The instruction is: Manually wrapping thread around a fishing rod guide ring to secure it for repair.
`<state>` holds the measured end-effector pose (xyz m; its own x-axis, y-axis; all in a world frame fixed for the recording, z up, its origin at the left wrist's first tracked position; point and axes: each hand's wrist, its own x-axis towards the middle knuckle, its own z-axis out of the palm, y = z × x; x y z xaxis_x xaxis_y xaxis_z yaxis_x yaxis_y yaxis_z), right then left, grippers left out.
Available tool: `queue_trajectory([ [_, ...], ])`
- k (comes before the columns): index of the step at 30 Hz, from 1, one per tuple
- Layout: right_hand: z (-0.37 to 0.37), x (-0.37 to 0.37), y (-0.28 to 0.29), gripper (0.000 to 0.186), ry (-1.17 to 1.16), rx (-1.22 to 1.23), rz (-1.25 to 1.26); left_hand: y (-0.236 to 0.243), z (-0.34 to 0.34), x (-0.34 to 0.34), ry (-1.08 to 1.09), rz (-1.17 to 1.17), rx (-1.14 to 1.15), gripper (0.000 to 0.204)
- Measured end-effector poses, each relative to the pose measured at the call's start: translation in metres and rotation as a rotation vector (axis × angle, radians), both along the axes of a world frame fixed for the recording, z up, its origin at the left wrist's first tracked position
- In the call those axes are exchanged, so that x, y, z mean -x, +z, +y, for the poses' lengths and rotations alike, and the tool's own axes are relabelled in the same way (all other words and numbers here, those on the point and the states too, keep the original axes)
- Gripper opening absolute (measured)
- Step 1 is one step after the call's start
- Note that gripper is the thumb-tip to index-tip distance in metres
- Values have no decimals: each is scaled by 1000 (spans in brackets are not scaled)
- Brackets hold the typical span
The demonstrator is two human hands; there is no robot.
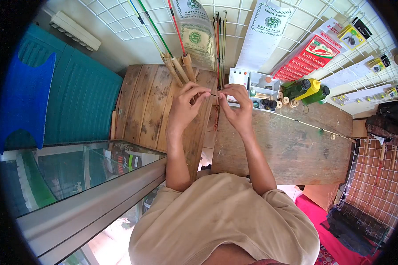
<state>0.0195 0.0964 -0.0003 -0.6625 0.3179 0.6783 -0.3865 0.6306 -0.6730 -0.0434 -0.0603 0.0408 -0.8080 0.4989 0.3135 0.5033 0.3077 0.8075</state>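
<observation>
Over the gap between two wooden tabletops, my left hand point(186, 106) and my right hand point(237, 104) are raised close together, fingertips almost meeting. Both are closed in a pinch. A short, thin dark strand point(213, 94) spans the small space between them, its left end in my left fingers. What my right fingers pinch is mostly hidden; the strand reaches toward them. Just behind the fingertips, several slender fishing rods point(221, 48) stand upright against the wall grid, and thin dark lengths continue below my right fingertips.
Thicker rods with cork-like handles point(180, 68) lean beyond my left hand. A white compartment box point(261, 79) with small bottles sits behind my right hand, near green and yellow bottles point(313, 86). Another thin rod point(305, 122) lies across the right tabletop point(269, 154). A glass case point(88, 172) stands at left.
</observation>
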Motion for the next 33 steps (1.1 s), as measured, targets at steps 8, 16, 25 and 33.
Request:
queue_trajectory([
  [8,20,-6,-40,6,111,466,-123,-29,1,9,9,10,73,13],
  [16,50,-10,-44,9,240,1006,4,-62,4,12,35,-157,98,13],
  [25,66,-11,-56,6,226,1179,63,-79,7,10,54,-135,106,13],
  [33,82,-19,-87,7,98,1018,-57,-91,2,13,67,-250,134,14],
])
